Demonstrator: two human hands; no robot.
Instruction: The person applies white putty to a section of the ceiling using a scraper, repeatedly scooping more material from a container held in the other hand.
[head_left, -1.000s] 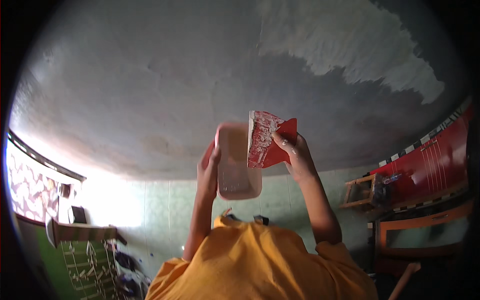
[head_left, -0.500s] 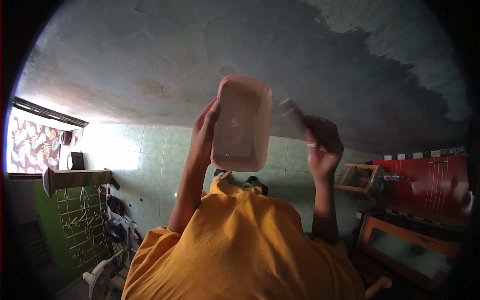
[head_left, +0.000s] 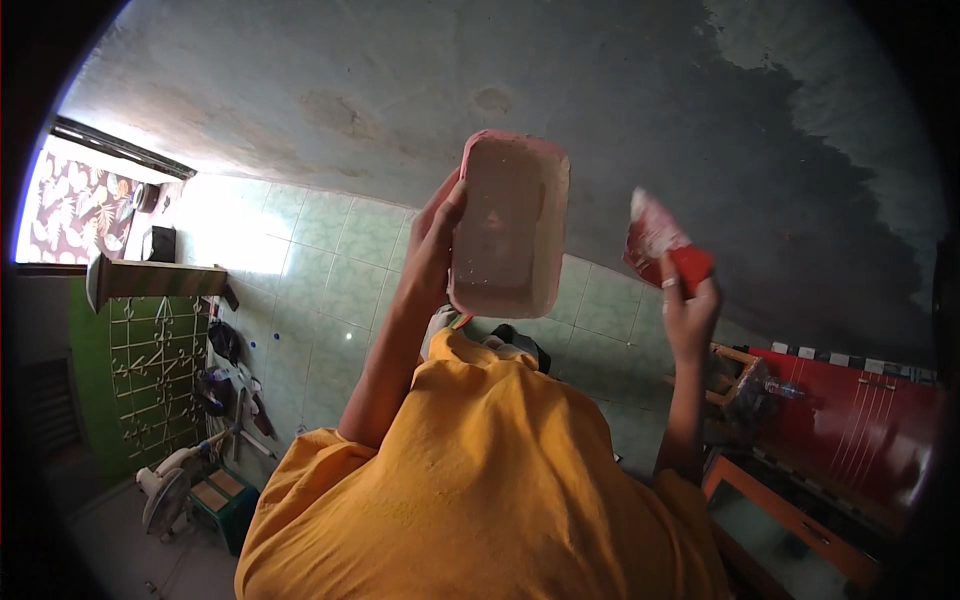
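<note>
A pink-rimmed rectangular tub (head_left: 553,245) is in my left hand (head_left: 437,235), whose fingers grip its left side. Its inside is coated pale and shows a greyish surface with small white specks. To the right of the tub, my right hand (head_left: 692,315) pinches a red flat scraper (head_left: 665,240) between thumb and fingers. White paste smears the scraper's face and its upper tip. Pale smudges show on the right fingers. The scraper is apart from both the tub and the grey wall (head_left: 640,100) beyond it.
The wall carries a lighter, ragged-edged patch (head_left: 860,90) at upper right. Green tiles (head_left: 330,240) lie below it. A fan (head_left: 165,500) stands at lower left, near a metal grille (head_left: 160,370). A wooden stool (head_left: 735,375) and a red panel (head_left: 850,420) are at right.
My right hand has moved right and the scraper has turned, so its red, paste-smeared face shows. The tub sits slightly higher and farther right in view, still in my left hand.
</note>
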